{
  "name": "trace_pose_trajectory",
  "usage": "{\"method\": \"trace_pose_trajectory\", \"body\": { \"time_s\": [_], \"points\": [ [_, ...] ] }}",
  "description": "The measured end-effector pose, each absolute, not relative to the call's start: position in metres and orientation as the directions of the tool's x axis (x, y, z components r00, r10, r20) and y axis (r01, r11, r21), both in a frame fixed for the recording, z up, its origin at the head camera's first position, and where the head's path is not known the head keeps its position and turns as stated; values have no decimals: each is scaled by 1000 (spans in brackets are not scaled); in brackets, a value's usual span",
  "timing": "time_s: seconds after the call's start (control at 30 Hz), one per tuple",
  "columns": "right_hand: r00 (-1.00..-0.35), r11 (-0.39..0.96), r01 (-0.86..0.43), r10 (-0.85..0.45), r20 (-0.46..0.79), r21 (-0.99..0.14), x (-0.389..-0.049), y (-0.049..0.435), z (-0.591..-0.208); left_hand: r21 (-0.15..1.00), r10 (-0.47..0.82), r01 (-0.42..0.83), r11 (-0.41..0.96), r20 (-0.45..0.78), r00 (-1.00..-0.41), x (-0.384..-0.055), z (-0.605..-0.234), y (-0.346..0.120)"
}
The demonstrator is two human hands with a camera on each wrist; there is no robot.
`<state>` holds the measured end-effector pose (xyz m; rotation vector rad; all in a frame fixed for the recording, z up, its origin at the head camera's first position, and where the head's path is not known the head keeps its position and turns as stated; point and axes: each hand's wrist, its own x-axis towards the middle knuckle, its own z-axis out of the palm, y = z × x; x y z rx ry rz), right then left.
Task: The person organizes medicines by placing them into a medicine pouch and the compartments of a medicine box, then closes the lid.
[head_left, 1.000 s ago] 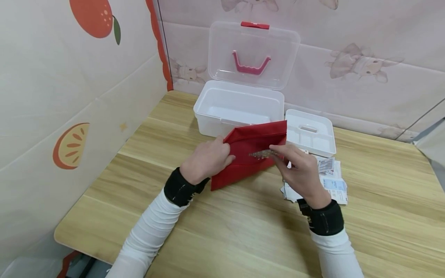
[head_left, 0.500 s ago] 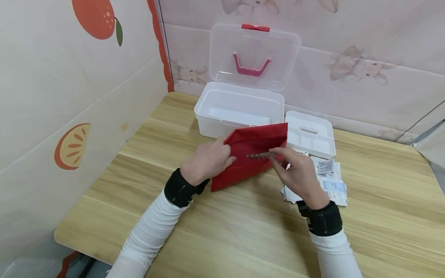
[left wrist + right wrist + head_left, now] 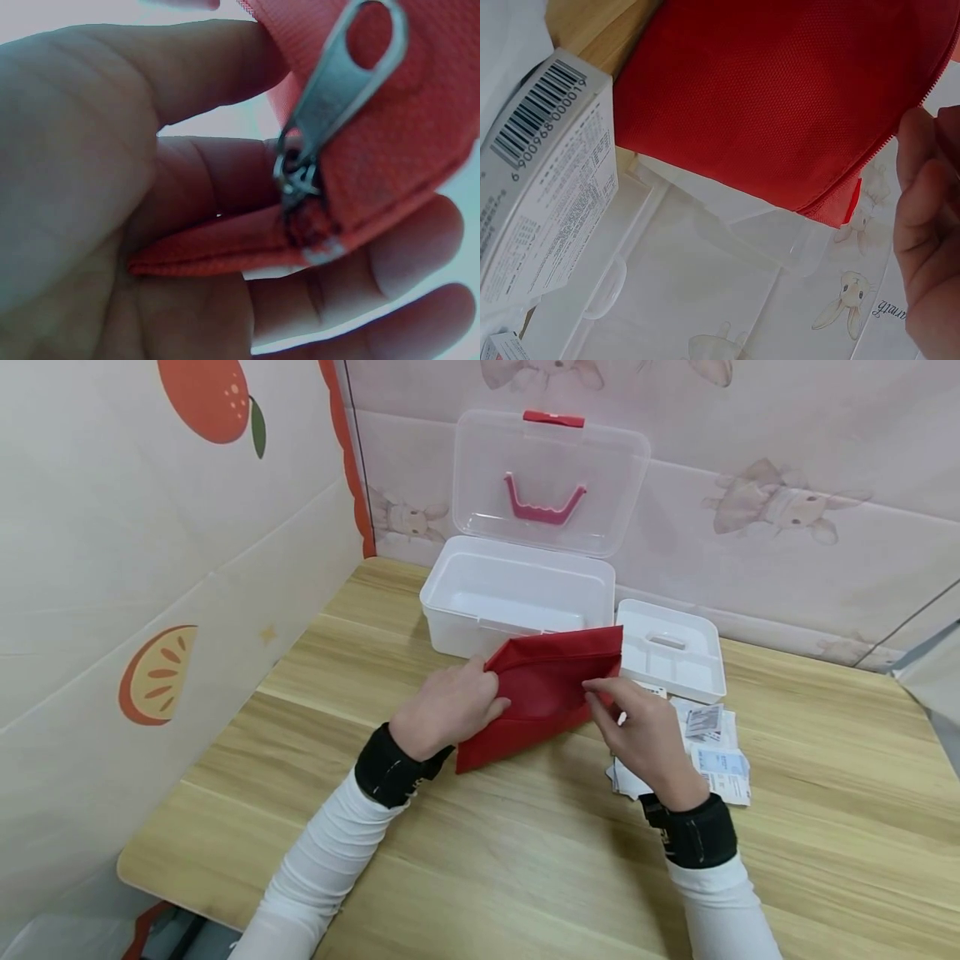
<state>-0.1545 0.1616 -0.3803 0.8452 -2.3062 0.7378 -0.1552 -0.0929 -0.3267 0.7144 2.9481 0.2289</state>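
A red zippered fabric pouch (image 3: 517,735) stands tilted over the table, its mouth gaping toward me. My left hand (image 3: 447,706) grips its left end, thumb on the near side; in the left wrist view the metal zip pull (image 3: 341,90) hangs beside those fingers (image 3: 217,67). At the pouch's right part, my right hand (image 3: 645,731) has its thumb and forefinger close together at the mouth. No object shows between them. In the right wrist view, these fingers (image 3: 922,202) lie by the zipper edge; whether they touch it is unclear. The pouch's contents are hidden.
Behind the pouch stands a white plastic box (image 3: 450,610) with its clear, pink-handled lid (image 3: 480,468) raised. A white divided tray (image 3: 667,664) lies to its right. Papers and packets (image 3: 720,760) lie under and beside my right hand, with a barcoded carton (image 3: 562,172) among them.
The brownish, glittering flat thing that my right fingers pinched at the pouch's mouth is out of sight now. Both hands and the pouch have stayed nearly in place.
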Motion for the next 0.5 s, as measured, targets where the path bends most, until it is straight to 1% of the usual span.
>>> {"method": "trace_pose_trajectory", "body": {
  "time_s": [0.27, 0.5],
  "points": [
    [-637, 655, -700, -390, 665, -285, -154, 161, -380, 173, 460, 444, 879, -65, -885, -155, -326, -92],
    [-641, 655, -697, -386, 664, -291, -154, 161, -380, 151, 457, 444, 883, -65, -887, -156, -327, -92]
  ]
}}
